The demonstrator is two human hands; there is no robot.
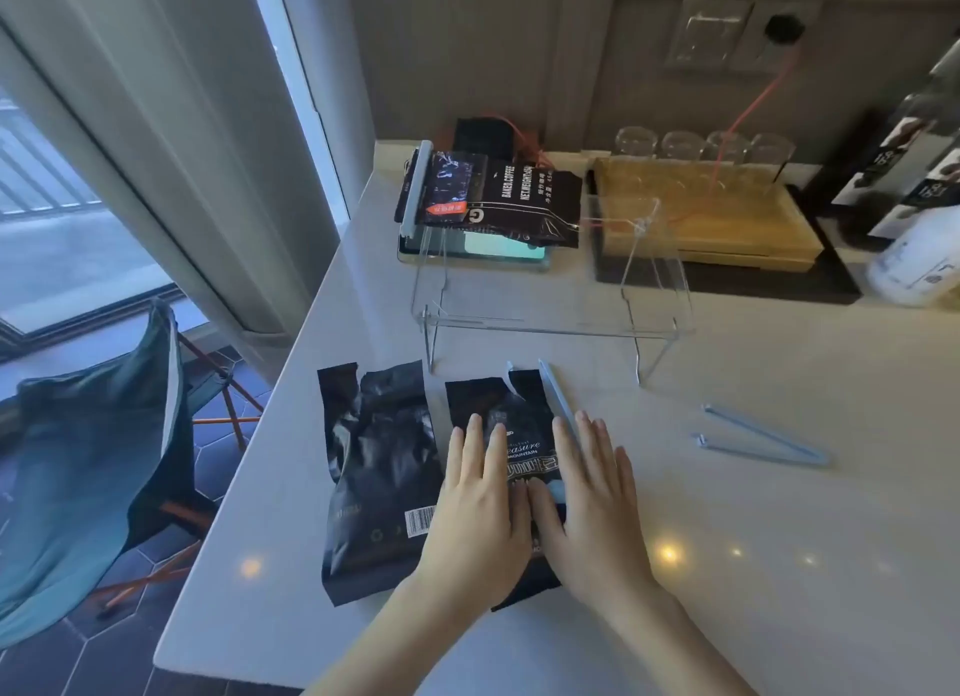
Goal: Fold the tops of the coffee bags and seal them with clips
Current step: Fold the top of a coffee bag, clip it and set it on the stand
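Note:
Two black coffee bags lie flat on the white counter. The left bag (376, 482) lies untouched, its torn top open. My left hand (480, 508) and my right hand (597, 503) press flat, fingers straight, on the right bag (522, 425), whose top is torn open. A pale blue clip (558, 401) lies along that bag's right edge, beside my right fingers. An open blue clip (763, 438) lies on the counter to the right. A third coffee bag (498, 196) with a blue clip (420, 188) across its top rests at the back.
A clear acrylic stand (550, 323) stands just behind the bags. A wooden tray (711, 227) with glasses sits at the back right, a white bottle (914, 258) at the far right. The counter's left edge drops to a teal folding chair (88, 461).

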